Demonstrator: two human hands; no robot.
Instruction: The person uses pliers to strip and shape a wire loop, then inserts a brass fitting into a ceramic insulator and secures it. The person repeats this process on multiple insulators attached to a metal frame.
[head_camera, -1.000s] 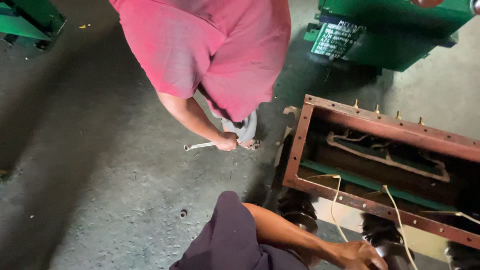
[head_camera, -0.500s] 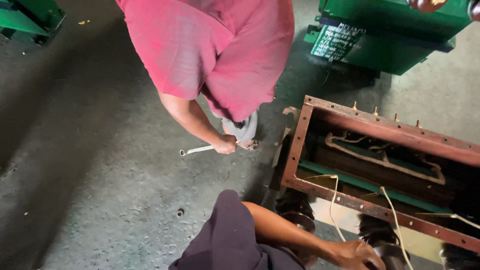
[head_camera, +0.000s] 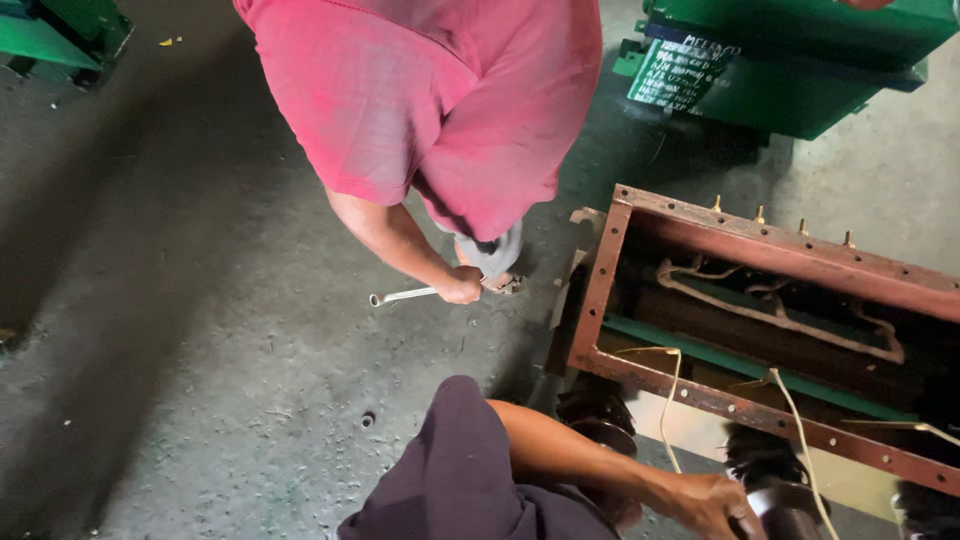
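The wearer's right hand (head_camera: 715, 503) reaches forward from a dark sleeve, arm nearly straight, fingers curled on a dark ribbed insulator (head_camera: 775, 490) beneath the rusty open tank's rim (head_camera: 700, 392); the left hand is out of view; a co-worker's hand (head_camera: 460, 287) grips a wrench (head_camera: 402, 296) above bare concrete floor (head_camera: 180, 350) to the left.

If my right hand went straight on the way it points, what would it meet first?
The right hand points rightward along the rusty tank's near side. First in line is the dark ribbed bushing it seems to touch already, though depth is unclear.
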